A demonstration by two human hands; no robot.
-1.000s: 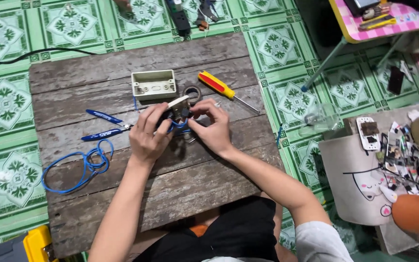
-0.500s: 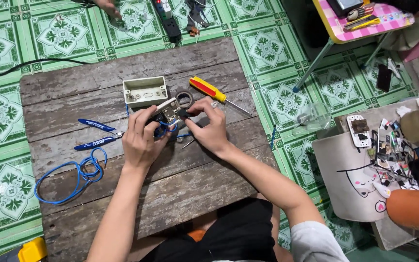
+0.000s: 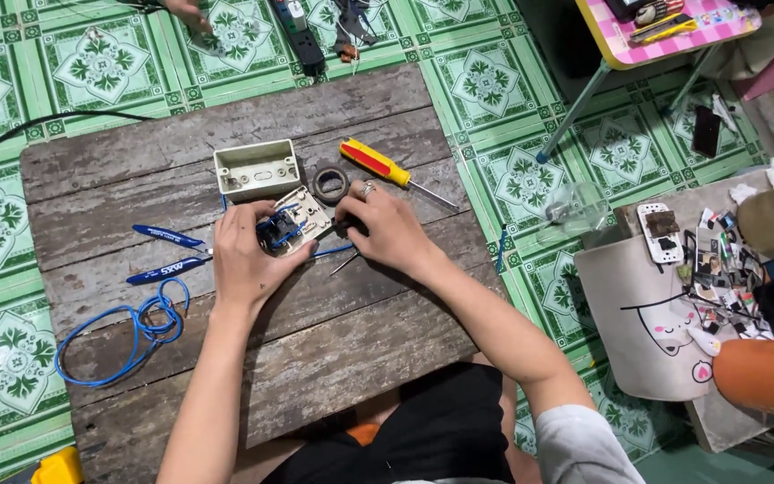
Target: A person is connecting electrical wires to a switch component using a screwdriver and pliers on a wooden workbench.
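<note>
Left hand: my left hand (image 3: 245,260) grips the switch plate (image 3: 296,219) from the left, fingers curled around its edge and over the blue wires at its back.
Right hand: my right hand (image 3: 387,229) is closed on the plate's right side, fingers bent, a ring showing on one finger.
Switch plate: a pale square plate, tilted, back side up, held between both hands just above the tabletop (image 3: 315,358), near its middle.
Blue wires: short blue wires (image 3: 333,250) run from the back of the plate out under my right hand.
Box: an empty cream plastic box (image 3: 257,168) sits open side up just beyond my left hand.
Tape roll: a dark roll of tape (image 3: 331,183) lies just behind the plate, between the box and the screwdriver.
Screwdriver: a yellow and red screwdriver (image 3: 378,163) lies beyond my right hand, its tip pointing right.
Pliers: blue-handled pliers (image 3: 168,253) lie to the left of my left hand, handles spread.
Cable coil: a loose coil of blue cable (image 3: 136,330) rests near the left edge of the tabletop.
Tabletop: weathered grey wooden planks on a green patterned tile floor (image 3: 2,224).
Other person: another hand (image 3: 187,12) is on the floor at the far side.
</note>
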